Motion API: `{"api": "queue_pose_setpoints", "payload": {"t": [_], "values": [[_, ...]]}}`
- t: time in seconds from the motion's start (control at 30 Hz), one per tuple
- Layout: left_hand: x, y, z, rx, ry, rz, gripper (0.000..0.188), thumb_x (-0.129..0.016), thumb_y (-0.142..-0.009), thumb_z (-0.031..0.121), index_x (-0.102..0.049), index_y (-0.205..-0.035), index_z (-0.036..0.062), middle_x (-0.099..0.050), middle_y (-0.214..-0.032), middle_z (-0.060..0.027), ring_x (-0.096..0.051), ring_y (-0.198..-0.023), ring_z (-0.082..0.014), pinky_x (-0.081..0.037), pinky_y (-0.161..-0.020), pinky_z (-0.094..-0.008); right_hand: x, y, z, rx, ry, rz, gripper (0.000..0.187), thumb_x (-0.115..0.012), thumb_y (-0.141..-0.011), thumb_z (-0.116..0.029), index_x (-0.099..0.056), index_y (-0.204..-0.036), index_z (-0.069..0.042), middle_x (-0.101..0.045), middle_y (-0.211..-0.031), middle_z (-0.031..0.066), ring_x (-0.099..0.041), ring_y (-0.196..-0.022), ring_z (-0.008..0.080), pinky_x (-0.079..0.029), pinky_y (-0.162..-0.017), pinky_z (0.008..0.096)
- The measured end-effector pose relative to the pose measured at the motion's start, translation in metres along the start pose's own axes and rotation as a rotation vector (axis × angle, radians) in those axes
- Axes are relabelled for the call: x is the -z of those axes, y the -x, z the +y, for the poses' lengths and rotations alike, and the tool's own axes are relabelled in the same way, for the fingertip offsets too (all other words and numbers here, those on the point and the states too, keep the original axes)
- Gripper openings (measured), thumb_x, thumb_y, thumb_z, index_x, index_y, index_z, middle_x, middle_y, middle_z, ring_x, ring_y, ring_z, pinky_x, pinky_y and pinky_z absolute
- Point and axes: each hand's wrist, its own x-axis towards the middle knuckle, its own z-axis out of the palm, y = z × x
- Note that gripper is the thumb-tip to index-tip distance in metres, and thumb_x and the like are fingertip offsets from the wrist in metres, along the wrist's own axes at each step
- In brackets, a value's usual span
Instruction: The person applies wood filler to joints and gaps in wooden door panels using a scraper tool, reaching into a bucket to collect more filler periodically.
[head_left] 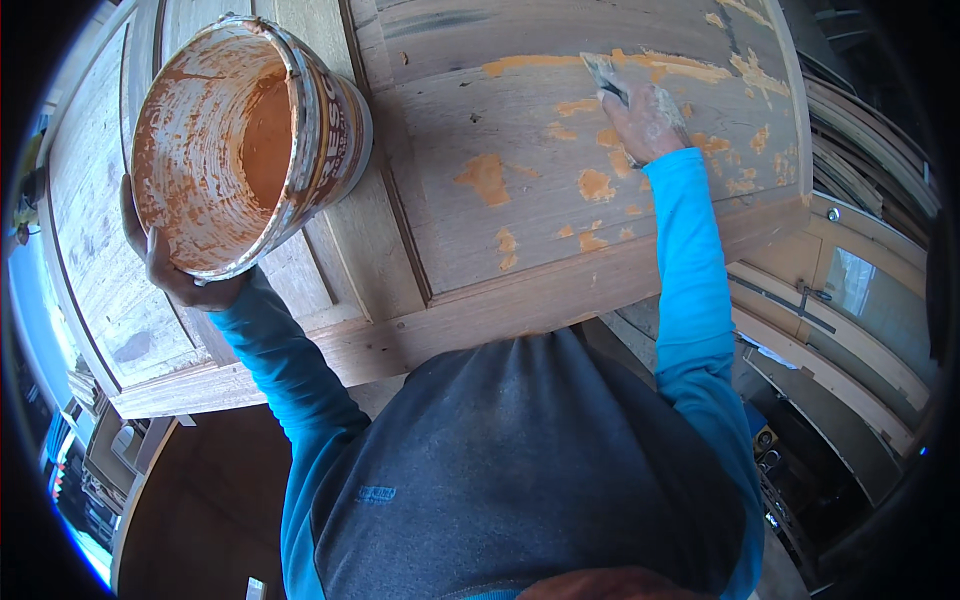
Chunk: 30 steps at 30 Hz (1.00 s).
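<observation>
My left hand (178, 268) grips the rim of a bucket (345, 140) at its near left side, fingers curled around the edge. The bucket is tilted so its mouth faces me. Orange-brown filler paste (268, 140) lies at its bottom, and its walls are smeared with it. My right hand (645, 120), dusty with dried paste, is closed around a putty knife (605, 75). The blade meets a long orange streak (540, 62) on the wooden door panel (440, 130). Several orange patches (485, 178) dot the panel around and below this hand.
The panelled wooden door (350, 240) lies flat before me, its near edge (520, 290) close to my body. Stacked boards (860, 130) and a pale door with a bolt (830, 270) stand at the right. A brown curved surface (200, 500) sits at lower left.
</observation>
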Motion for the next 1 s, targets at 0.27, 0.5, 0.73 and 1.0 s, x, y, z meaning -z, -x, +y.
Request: {"api": "queue_pose_setpoints", "payload": {"t": [0.27, 0.5, 0.73, 1.0], "values": [[-0.014, -0.005, 0.016, 0.155, 0.065, 0.087, 0.033, -0.036, -0.106, 0.032, -0.054, -0.129, 0.0185, -0.033, -0.155, -0.0342, -0.048, -0.137, -0.0479, -0.055, -0.103, -0.0546, -0.008, 0.016, -0.009, -0.064, 0.102, -0.052, 0.047, -0.06, -0.098, -0.029, -0.062, -0.139, -0.006, -0.07, -0.111, 0.0295, -0.067, -0.104, 0.0459, -0.052, -0.094, 0.05], [-0.014, -0.001, 0.01, 0.076, 0.168, 0.076, 0.027, -0.048, -0.107, 0.025, -0.048, -0.132, 0.016, -0.034, -0.153, -0.0389, -0.051, -0.132, -0.0525, -0.061, -0.092, -0.0549, -0.012, 0.024, -0.01, -0.011, 0.143, -0.053, 0.046, -0.061, -0.098, -0.029, -0.063, -0.137, -0.004, -0.07, -0.113, 0.0297, -0.068, -0.105, 0.0448, -0.052, -0.093, 0.0483], [-0.004, -0.004, -0.002, -0.055, 0.015, 0.002, 0.03, -0.052, -0.105, 0.025, -0.046, -0.132, 0.012, -0.034, -0.151, -0.0405, -0.052, -0.132, -0.0513, -0.06, -0.094, -0.0542, 0.002, -0.018, 0.033, -0.013, 0.066, 0.112, 0.051, -0.059, -0.098, -0.034, -0.062, -0.137, -0.002, -0.071, -0.109, 0.0279, -0.069, -0.106, 0.041, -0.052, -0.096, 0.0474], [-0.014, -0.019, 0.023, 0.563, 0.345, 0.211, 0.069, -0.043, -0.095, 0.037, -0.042, -0.15, -0.0054, -0.039, -0.158, -0.0221, -0.047, -0.142, -0.0362, -0.046, -0.113, -0.049, 0.004, 0.033, -0.052, 0.041, 0.051, -0.142, 0.052, -0.058, -0.097, -0.034, -0.062, -0.136, 0.0, -0.069, -0.117, 0.0301, -0.067, -0.111, 0.0453, -0.052, -0.099, 0.0492]]}}
